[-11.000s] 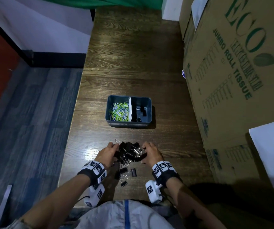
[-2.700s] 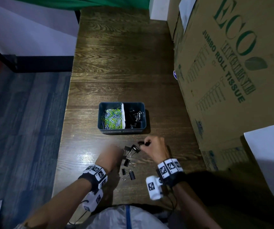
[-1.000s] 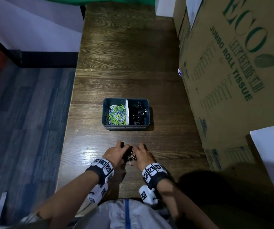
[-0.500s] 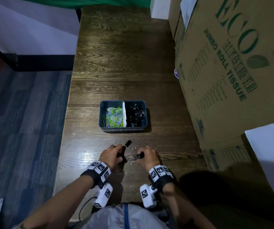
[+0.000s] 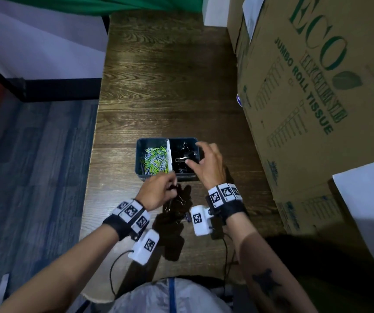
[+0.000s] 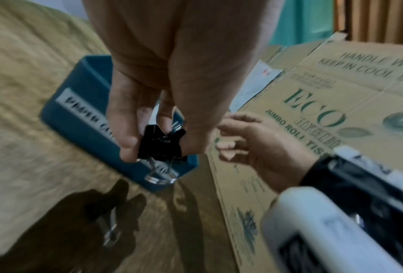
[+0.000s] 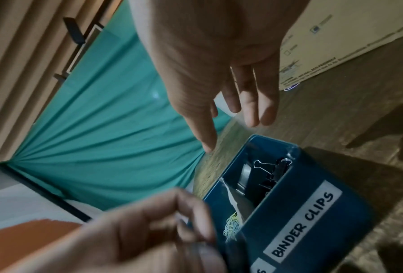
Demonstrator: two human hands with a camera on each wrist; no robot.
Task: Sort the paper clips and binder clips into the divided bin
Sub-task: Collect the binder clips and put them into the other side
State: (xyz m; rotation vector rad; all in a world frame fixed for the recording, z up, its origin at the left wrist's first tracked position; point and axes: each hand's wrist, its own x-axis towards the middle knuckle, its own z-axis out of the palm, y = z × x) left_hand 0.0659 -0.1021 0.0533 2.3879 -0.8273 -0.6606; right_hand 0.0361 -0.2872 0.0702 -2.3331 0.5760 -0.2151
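A blue divided bin stands mid-table, with coloured paper clips in its left half and black binder clips in its right half. My right hand hovers over the right half, fingers spread and holding nothing; the right wrist view shows the same right hand above the binder clips inside the bin. Just in front of the bin, my left hand pinches a small bunch of black binder clips between thumb and fingers.
A big cardboard box walls off the table's right side, with a white sheet lower right. The wooden table drops to the floor on the left. A loose binder clip lies in the hands' shadow.
Both hands were together at the front, gathering binder clips. My right hand has since risen over the bin's right half and opened. The left hand has moved toward the bin with its clips.
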